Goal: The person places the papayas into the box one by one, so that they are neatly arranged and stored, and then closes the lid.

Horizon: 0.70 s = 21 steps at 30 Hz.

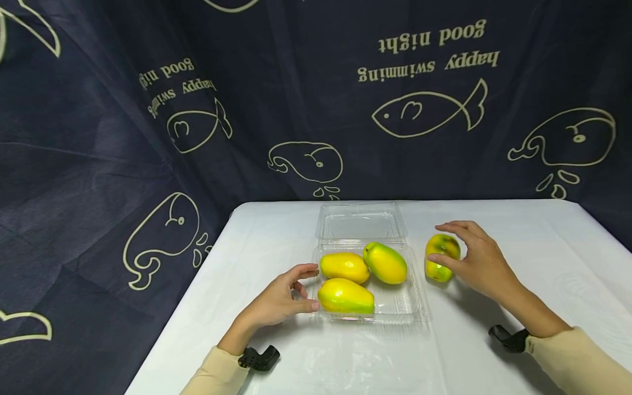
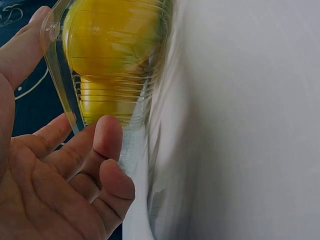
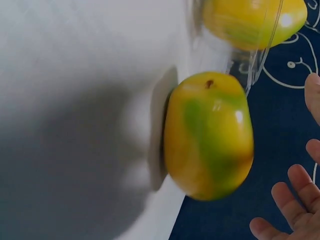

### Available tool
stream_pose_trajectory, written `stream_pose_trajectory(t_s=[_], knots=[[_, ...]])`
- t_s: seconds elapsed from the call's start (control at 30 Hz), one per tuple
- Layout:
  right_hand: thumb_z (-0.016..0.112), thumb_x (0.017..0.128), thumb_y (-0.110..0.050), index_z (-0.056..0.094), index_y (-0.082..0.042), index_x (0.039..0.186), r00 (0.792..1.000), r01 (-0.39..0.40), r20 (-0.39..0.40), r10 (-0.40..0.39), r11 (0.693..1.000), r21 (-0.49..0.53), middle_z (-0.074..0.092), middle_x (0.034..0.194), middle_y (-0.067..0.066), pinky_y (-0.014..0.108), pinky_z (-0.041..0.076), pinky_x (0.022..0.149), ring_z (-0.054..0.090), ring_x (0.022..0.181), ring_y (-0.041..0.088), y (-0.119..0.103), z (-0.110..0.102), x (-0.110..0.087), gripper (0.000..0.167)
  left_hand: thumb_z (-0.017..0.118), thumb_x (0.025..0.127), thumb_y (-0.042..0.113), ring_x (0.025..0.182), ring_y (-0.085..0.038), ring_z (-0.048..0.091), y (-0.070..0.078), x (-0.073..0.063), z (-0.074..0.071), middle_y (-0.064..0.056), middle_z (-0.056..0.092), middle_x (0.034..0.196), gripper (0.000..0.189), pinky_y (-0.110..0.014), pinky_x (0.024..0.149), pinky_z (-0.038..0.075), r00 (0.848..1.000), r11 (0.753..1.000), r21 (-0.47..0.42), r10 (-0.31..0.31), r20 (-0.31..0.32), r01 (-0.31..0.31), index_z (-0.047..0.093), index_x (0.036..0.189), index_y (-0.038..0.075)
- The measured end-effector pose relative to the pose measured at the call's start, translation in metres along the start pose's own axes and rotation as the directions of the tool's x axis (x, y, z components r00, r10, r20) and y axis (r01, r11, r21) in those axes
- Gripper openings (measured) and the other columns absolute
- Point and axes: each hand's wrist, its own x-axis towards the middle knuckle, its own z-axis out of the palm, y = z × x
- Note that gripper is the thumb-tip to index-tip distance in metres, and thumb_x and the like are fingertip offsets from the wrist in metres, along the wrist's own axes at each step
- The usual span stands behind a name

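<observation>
- The loose fruit (image 1: 443,246) lies on the white worktop (image 1: 538,241), just right of the clear tray (image 1: 397,300) and outside it.
- Your right hand (image 1: 481,263) is around it with the fingers spread and clamped on nothing; from the right wrist, a gap shows between them and the skin.
- The step in hand looks like taking hold of that fruit, so bring thumb and fingertips in together (one side arriving first could roll it).
- It lies lengthwise, roughly front to back; a grip across its rounded middle should hold better than one on a tapering end.
- The skin looks smooth and shiny, so close softly but evenly, and lift only once both sides bear.
- Your left hand (image 1: 276,300) is at the tray's left side, fingers apart, thumb and forefinger at the rim; how firmly they press, you cannot tell.
- Use that hand lightly as a steady: the thin plastic would probably flex under a squeeze.
- Mind the rear-left fruit (image 1: 344,267), front-left fruit (image 1: 345,296) and right-hand fruit (image 1: 386,263) inside; a knock could set them rolling.
- The lid (image 1: 359,224) lies folded back behind, well away from your right hand.
</observation>
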Motion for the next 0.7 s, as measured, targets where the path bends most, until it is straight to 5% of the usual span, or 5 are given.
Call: stream_pose_trajectory(t_s=[0.37,0.47,0.6,0.7], knots=[[0.093,0.069,-0.019,0.067,-0.01,0.124,0.999,0.043,0.02,-0.043,0.999,-0.031,0.06,0.126,0.013,0.055,0.047,0.09,0.058,0.118,0.036,0.027,-0.004,-0.001,0.061,0.084,0.081,0.038,0.096,-0.022,0.058,0.0,0.0,0.0,0.006,0.053,0.148,0.082,-0.024,0.06,0.048,1.0,1.0,0.012,0.002,0.002,-0.002,0.042,0.15,0.026],[0.094,0.067,-0.018,0.068,-0.013,0.124,0.995,0.089,0.044,-0.088,0.995,-0.041,0.062,0.125,0.008,0.033,0.047,0.091,0.059,0.115,0.03,0.034,-0.004,0.001,0.063,0.084,0.081,0.038,0.096,-0.022,0.058,-0.001,0.001,0.001,0.006,0.053,0.148,0.081,-0.024,0.06,0.048,1.0,1.0,0.007,0.004,0.002,-0.004,0.042,0.15,0.026],[0.095,0.065,-0.018,0.07,-0.014,0.122,0.987,0.137,0.089,-0.135,0.99,-0.016,0.063,0.125,0.004,0.004,0.032,0.091,0.059,0.114,0.024,0.042,-0.003,0.003,0.062,0.085,0.081,0.038,0.095,-0.022,0.058,-0.001,0.001,0.001,0.006,0.053,0.148,0.082,-0.024,0.06,0.048,1.0,1.0,0.011,0.004,-0.001,-0.004,0.042,0.15,0.026],[0.095,0.066,-0.019,0.07,-0.013,0.121,0.983,0.144,0.116,-0.144,0.99,0.013,0.063,0.126,0.005,-0.002,0.023,0.094,0.057,0.116,0.025,0.046,-0.001,0.004,0.06,0.085,0.081,0.039,0.095,-0.021,0.058,-0.001,0.0,0.001,0.007,0.053,0.148,0.082,-0.024,0.059,0.048,1.0,1.0,0.015,0.001,-0.001,-0.001,0.042,0.15,0.027]])
